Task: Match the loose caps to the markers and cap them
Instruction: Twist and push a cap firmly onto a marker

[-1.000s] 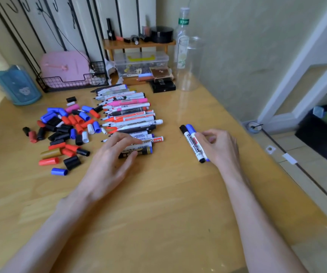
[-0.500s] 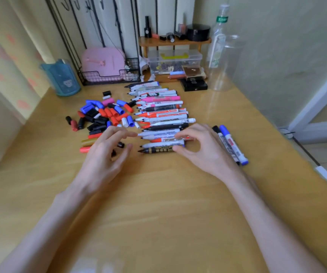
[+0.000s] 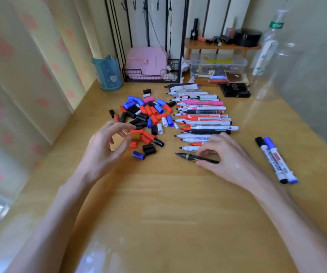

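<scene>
Moved my right hand [image 3: 225, 154] off the capped pair [image 3: 274, 160] to pinch the black-gold marker [image 3: 188, 156]; left hand [image 3: 103, 150] curls at the gold cap [image 3: 135, 136], grip unclear, so next match looks underway.

A wire basket [image 3: 175, 68] holds a pink case [image 3: 146, 60]; left of it stands a blue cup [image 3: 108, 73], right of it a wooden shelf [image 3: 221, 46] over a clear box [image 3: 217, 64].

Soft daylight, blurred warped edges, tabletop glare
</scene>
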Demonstrator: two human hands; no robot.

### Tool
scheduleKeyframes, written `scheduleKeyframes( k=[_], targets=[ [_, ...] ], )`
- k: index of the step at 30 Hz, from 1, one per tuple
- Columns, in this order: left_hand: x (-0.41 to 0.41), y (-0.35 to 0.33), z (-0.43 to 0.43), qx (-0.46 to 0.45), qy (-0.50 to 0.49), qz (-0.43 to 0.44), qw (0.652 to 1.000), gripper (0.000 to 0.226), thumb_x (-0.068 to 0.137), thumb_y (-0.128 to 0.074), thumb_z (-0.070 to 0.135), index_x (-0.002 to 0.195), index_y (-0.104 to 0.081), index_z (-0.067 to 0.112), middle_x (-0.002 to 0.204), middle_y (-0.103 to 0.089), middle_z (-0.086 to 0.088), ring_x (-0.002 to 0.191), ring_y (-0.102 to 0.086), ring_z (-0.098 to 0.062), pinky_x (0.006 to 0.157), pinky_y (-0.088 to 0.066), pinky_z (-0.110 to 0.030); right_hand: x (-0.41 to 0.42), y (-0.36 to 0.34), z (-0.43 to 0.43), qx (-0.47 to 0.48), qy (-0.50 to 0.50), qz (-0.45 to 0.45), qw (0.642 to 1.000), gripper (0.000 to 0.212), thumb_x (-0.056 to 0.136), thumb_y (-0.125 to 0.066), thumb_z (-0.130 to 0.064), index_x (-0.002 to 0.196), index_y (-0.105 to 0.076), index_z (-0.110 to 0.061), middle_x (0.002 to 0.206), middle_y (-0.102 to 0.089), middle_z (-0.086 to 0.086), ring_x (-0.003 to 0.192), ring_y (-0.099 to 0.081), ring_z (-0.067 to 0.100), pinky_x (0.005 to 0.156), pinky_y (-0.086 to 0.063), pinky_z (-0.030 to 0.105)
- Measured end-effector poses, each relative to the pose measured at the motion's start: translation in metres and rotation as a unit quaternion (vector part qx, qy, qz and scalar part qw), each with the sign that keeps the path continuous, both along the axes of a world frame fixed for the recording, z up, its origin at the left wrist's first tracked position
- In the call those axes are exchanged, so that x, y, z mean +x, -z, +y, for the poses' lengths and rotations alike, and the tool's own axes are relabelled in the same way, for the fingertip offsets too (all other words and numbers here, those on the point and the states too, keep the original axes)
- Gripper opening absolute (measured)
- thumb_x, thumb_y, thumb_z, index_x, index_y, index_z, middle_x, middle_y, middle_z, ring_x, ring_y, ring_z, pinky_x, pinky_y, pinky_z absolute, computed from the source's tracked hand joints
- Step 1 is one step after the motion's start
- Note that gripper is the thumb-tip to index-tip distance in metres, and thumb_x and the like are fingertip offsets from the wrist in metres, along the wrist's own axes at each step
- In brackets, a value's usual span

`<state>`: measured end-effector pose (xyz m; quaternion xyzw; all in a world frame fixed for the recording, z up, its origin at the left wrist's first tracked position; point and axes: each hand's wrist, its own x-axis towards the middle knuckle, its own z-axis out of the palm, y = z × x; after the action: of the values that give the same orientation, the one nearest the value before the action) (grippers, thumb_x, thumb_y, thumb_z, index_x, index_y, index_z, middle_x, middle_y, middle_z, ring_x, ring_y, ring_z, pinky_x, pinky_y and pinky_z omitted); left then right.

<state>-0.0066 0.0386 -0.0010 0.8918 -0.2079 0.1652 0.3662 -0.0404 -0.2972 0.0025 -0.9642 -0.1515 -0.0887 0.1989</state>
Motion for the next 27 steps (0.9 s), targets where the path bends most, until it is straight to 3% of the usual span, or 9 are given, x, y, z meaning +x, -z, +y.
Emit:
scheduleKeyframes(
  k=[5, 8, 14, 17, 19, 23, 27],
  targets=[
    [0.000, 0.007, 0.011, 0.089, 0.032, 0.052, 0.994, 0.018, 0.088, -0.079, 0.039, 0.104, -0.076, 0.032, 0.101, -0.069, 0.014, 0.094, -0.063, -0.005, 0.075, -0.041, -0.012, 0.001, 0.001, 0.018, 0.001, -0.004, 0.038, 0.999, 0.019, 0.086, -0.081, -0.041, 0.100, -0.074, -0.031, 0.085, -0.060, -0.021, 0.092, -0.054, 0.006, 0.081, -0.045, 0.029],
    [0.000, 0.014, 0.010, 0.131, 0.043, 0.062, 0.988, 0.026, 0.085, -0.081, 0.044, 0.109, -0.076, 0.036, 0.106, -0.063, 0.017, 0.093, -0.061, -0.007, 0.076, -0.051, -0.031, -0.004, 0.003, 0.026, 0.033, -0.013, 0.030, 0.999, 0.017, 0.087, -0.080, -0.037, 0.101, -0.074, -0.029, 0.085, -0.061, -0.020, 0.088, -0.055, 0.005, 0.083, -0.047, 0.029],
    [-0.001, 0.016, 0.000, 0.127, 0.048, 0.039, 0.990, 0.014, 0.091, -0.079, 0.029, 0.097, -0.068, 0.033, 0.099, -0.062, 0.017, 0.091, -0.058, -0.011, 0.076, -0.055, -0.044, -0.018, 0.007, 0.037, 0.095, -0.037, 0.021, 0.995, 0.015, 0.096, -0.071, -0.035, 0.108, -0.066, -0.028, 0.098, -0.060, -0.023, 0.095, -0.057, 0.002, 0.084, -0.049, 0.028],
    [-0.005, 0.014, -0.005, 0.094, 0.101, 0.054, 0.989, 0.009, 0.094, -0.075, 0.031, 0.098, -0.068, 0.031, 0.104, -0.065, 0.016, 0.099, -0.060, -0.013, 0.086, -0.054, -0.040, -0.019, 0.008, 0.041, 0.095, -0.050, 0.020, 0.994, 0.015, 0.101, -0.065, -0.035, 0.114, -0.063, -0.027, 0.106, -0.062, -0.020, 0.098, -0.058, 0.002, 0.085, -0.051, 0.033],
    [-0.005, 0.016, -0.010, 0.110, 0.109, 0.067, 0.986, 0.018, 0.090, -0.079, 0.031, 0.106, -0.071, 0.030, 0.111, -0.065, 0.016, 0.104, -0.059, -0.012, 0.089, -0.053, -0.039, -0.019, 0.010, 0.039, 0.085, -0.043, 0.008, 0.995, 0.016, 0.102, -0.063, -0.034, 0.116, -0.062, -0.026, 0.110, -0.064, -0.017, 0.100, -0.058, 0.006, 0.086, -0.051, 0.036],
    [-0.003, 0.022, -0.011, 0.131, 0.088, 0.060, 0.986, 0.016, 0.090, -0.080, 0.030, 0.106, -0.076, 0.028, 0.105, -0.065, 0.013, 0.099, -0.059, -0.010, 0.084, -0.054, -0.040, -0.016, 0.013, 0.031, 0.077, -0.023, -0.005, 0.997, 0.020, 0.103, -0.061, -0.034, 0.121, -0.063, -0.024, 0.117, -0.064, -0.015, 0.111, -0.058, 0.009, 0.093, -0.049, 0.036],
    [-0.007, 0.016, -0.016, 0.051, 0.079, 0.046, 0.995, 0.019, 0.093, -0.070, 0.043, 0.105, -0.072, 0.028, 0.101, -0.067, 0.016, 0.087, -0.060, -0.004, 0.074, -0.046, -0.021, -0.014, 0.014, 0.032, 0.096, -0.045, -0.007, 0.994, 0.021, 0.103, -0.062, -0.031, 0.122, -0.066, -0.024, 0.115, -0.064, -0.015, 0.112, -0.056, 0.009, 0.096, -0.044, 0.028]
  ],
)
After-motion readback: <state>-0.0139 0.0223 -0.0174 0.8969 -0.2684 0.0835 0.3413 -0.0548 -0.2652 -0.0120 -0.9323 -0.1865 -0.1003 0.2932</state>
